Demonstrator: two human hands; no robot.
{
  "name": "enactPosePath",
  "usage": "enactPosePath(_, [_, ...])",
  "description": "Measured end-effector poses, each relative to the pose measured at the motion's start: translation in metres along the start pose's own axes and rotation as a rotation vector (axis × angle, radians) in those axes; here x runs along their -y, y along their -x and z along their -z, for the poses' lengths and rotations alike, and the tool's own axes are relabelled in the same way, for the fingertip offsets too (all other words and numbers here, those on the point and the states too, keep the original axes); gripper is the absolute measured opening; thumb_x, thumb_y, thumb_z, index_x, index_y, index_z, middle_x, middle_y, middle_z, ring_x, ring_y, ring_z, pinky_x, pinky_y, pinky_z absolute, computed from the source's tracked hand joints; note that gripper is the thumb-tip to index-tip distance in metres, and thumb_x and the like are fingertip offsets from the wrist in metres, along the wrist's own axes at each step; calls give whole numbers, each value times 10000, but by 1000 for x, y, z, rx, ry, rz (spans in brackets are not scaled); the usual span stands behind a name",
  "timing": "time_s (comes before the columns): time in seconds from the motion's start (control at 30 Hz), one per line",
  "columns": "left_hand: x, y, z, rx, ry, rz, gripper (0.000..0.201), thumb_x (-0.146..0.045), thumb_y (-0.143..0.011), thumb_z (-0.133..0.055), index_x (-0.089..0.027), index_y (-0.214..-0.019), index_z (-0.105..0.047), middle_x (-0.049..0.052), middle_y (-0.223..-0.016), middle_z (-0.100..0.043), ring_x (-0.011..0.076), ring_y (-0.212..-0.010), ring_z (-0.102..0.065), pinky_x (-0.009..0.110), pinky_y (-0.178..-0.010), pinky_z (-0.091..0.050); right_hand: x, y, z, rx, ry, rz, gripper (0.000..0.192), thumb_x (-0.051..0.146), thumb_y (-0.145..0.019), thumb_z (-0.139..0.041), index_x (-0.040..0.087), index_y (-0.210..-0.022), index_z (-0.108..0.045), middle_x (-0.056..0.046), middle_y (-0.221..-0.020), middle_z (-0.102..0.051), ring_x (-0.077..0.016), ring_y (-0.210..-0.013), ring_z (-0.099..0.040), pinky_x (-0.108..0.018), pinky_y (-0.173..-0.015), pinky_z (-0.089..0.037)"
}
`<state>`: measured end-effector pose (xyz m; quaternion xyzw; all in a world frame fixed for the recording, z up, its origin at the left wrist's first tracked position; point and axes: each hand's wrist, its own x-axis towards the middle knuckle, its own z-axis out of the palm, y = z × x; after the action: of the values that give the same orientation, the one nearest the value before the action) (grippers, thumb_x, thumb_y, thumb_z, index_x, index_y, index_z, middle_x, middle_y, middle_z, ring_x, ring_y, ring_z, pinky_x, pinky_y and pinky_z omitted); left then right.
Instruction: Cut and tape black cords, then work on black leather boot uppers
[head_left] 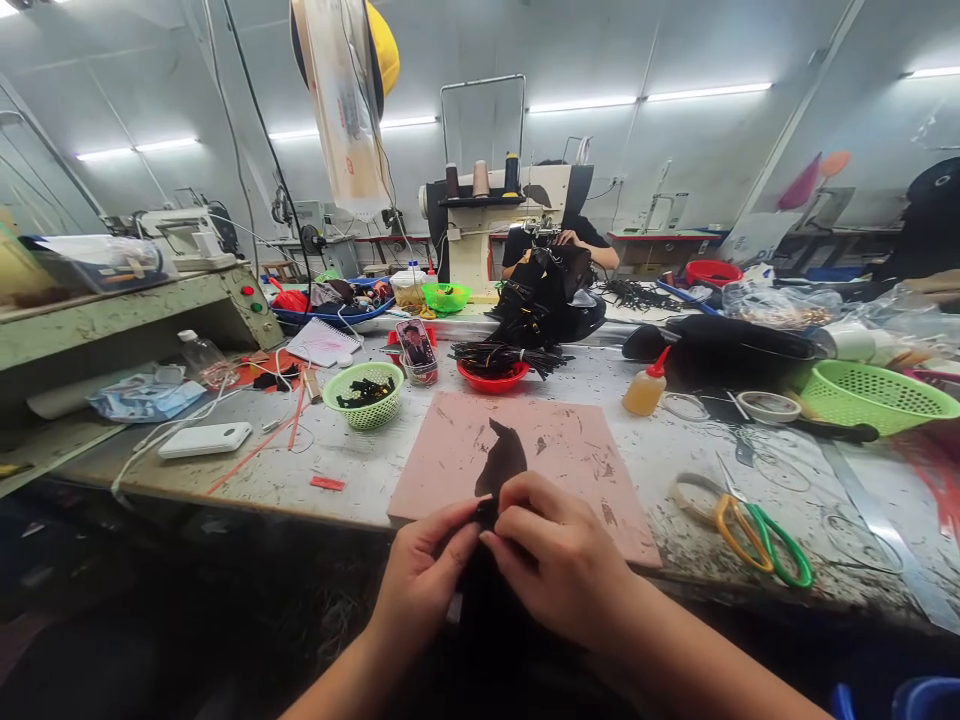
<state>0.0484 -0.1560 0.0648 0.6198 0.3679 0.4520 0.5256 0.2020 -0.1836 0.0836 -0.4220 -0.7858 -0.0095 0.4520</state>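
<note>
Both hands meet over the near edge of a pink board [435, 450], pinching a small black piece [487, 513] between them. My left hand [431, 560] is closed, thumb and forefinger on the piece's left side. My right hand [559, 550] is closed too, its fingertips pressed on the right side. What exactly the piece is, I cannot make out; the fingers cover much of it. Just beyond the fingertips a dark pointed patch [504, 458] shows against the board; whether it is a mark or a flat piece I cannot tell.
Behind the board stand a red bowl of black straps [499, 382], a green basket of small black parts [367, 400] and a phone [415, 343]. Right are scissors [757, 535], tape [697, 495] and a glue bottle [646, 385]. A person works behind a sewing machine [472, 240].
</note>
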Motion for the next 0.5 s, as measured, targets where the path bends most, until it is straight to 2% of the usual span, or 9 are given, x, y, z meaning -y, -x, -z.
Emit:
enactPosePath(0.17, [0,-2,1,-57,-72,-24,211,-210,-736,-616,-223,-922,-714,33,-917,-733,210,-844,-674,264,-770,-532,1,-2,-3,-2,26,10,167,121,-812,-450,180,-663,-498,-54,-751,-615,-154,-682,-569,-264,-603,-468])
enactPosePath(0.3, [-1,-2,1,-113,-168,-69,204,-198,-718,-616,-204,-893,-721,39,-857,-742,219,-783,-684,281,-719,-551,2,-4,-5,-18,80,-5,177,112,-806,-424,184,-658,-491,-50,-725,-620,-151,-649,-574,-257,-585,-466])
enactPosePath(0.5, [2,-3,0,-155,-178,-98,169,-196,-707,-614,-198,-831,-729,29,-778,-745,199,-706,-684,258,-654,-552,1,-4,-8,-30,99,3,196,107,-801,-422,183,-626,-471,-38,-664,-594,-142,-597,-547,-248,-557,-446])
